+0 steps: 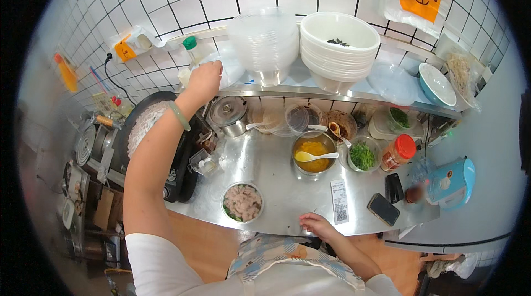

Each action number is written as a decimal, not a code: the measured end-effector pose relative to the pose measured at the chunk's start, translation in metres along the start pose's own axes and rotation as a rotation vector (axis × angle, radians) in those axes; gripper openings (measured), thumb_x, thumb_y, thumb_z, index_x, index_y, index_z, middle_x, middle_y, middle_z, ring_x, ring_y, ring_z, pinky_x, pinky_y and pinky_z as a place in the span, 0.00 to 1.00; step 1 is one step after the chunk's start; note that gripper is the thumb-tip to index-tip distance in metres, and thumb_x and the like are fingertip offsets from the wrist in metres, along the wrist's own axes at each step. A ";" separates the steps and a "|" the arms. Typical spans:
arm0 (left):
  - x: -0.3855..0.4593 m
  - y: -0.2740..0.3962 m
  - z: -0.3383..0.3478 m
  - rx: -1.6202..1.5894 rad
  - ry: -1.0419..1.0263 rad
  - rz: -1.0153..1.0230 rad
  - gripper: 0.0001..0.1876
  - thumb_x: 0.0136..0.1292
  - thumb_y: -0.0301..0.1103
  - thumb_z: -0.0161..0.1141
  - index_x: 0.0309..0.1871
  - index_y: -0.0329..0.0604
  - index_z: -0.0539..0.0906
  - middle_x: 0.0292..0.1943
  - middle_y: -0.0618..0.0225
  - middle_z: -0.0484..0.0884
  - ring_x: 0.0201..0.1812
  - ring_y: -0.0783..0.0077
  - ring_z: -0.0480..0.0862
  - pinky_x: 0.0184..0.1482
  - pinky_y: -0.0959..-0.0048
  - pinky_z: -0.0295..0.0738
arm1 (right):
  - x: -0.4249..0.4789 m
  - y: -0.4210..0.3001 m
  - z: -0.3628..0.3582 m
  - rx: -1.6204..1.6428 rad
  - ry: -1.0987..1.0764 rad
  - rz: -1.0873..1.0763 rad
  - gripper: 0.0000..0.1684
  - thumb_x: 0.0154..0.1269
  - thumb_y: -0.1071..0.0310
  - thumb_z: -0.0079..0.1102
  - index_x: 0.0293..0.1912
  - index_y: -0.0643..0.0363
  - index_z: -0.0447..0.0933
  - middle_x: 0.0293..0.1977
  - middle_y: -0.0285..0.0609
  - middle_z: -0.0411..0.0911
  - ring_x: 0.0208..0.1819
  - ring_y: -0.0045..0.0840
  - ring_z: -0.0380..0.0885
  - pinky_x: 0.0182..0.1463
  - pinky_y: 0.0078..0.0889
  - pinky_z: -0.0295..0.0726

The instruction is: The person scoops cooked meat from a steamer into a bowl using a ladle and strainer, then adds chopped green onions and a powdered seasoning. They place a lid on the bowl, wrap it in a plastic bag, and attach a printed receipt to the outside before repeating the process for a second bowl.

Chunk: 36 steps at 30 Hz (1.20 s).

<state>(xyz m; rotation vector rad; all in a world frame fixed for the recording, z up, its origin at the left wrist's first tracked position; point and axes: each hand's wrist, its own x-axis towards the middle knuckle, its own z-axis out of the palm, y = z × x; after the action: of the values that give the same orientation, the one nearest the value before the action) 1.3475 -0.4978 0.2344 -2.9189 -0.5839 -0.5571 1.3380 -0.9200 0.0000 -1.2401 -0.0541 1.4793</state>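
My left hand [207, 79] reaches up to the steel shelf, at a pile of clear plastic lids [232, 70]. Its fingers are curled; whether they pinch a lid cannot be told. A green-capped bottle [190, 47] stands just behind that hand. Low at the counter's front edge, my right hand [314, 225] holds nothing, its fingers loosely apart. To its left sits a round bowl [243, 202] with pale meat pieces over green leaves. A printed receipt [339, 202] lies to its right. Farther back is a metal bowl of yellow liquid [314, 151] with a white spoon [317, 156] across it.
Stacked clear tubs [265, 47] and white bowls [338, 55] crowd the shelf. A wide black pan [132, 117] sits over a stove at left. Chopped greens [362, 156], a red-lidded jar [399, 153], a phone [383, 209] and a blue pitcher [452, 182] occupy the right side.
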 end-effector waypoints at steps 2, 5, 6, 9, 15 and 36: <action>0.008 -0.006 -0.001 0.069 -0.095 0.066 0.02 0.48 0.27 0.51 0.26 0.41 0.74 0.27 0.60 0.75 0.33 0.57 0.74 0.34 0.63 0.69 | -0.009 -0.006 -0.011 0.075 0.007 0.029 0.10 0.57 0.70 0.49 0.40 0.59 0.70 0.31 0.33 0.70 0.31 0.13 0.67 0.35 0.12 0.66; 0.015 -0.001 -0.002 0.204 -0.189 0.099 0.03 0.47 0.28 0.50 0.25 0.41 0.74 0.26 0.60 0.74 0.32 0.57 0.74 0.33 0.63 0.67 | -0.016 -0.005 -0.034 0.141 0.026 -0.022 0.09 0.56 0.70 0.49 0.39 0.59 0.70 0.30 0.33 0.71 0.30 0.13 0.68 0.34 0.12 0.66; 0.015 0.003 -0.001 0.249 -0.213 0.101 0.03 0.47 0.29 0.50 0.26 0.41 0.73 0.26 0.60 0.74 0.32 0.57 0.74 0.33 0.62 0.67 | -0.019 -0.005 -0.039 0.149 0.041 -0.032 0.09 0.56 0.70 0.49 0.39 0.59 0.70 0.30 0.33 0.71 0.29 0.13 0.68 0.33 0.12 0.66; 0.021 0.011 -0.005 0.434 -0.204 0.198 0.05 0.45 0.28 0.50 0.27 0.41 0.75 0.28 0.63 0.76 0.35 0.63 0.75 0.36 0.64 0.66 | -0.022 -0.004 -0.045 0.183 0.078 -0.051 0.08 0.57 0.71 0.49 0.38 0.59 0.71 0.28 0.33 0.72 0.28 0.14 0.68 0.31 0.12 0.66; 0.021 0.012 -0.032 0.550 0.072 0.179 0.05 0.45 0.26 0.50 0.28 0.42 0.73 0.27 0.65 0.74 0.33 0.65 0.75 0.34 0.68 0.66 | -0.018 0.006 -0.031 0.210 0.078 -0.047 0.06 0.56 0.71 0.49 0.36 0.58 0.71 0.27 0.33 0.71 0.27 0.14 0.67 0.30 0.12 0.65; -0.359 0.104 0.116 -1.226 -0.014 -1.249 0.10 0.51 0.30 0.60 0.24 0.35 0.71 0.18 0.68 0.74 0.17 0.82 0.73 0.18 0.85 0.70 | 0.083 -0.005 0.093 -0.651 0.149 -0.422 0.20 0.58 0.73 0.44 0.52 0.63 0.60 0.21 0.40 0.71 0.18 0.19 0.70 0.21 0.20 0.69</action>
<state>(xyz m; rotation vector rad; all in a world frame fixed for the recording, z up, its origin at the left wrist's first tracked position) 1.1181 -0.6979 -0.0116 -2.9313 -2.9807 -1.3289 1.2942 -0.8037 -0.0085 -1.7227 -0.7012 1.0179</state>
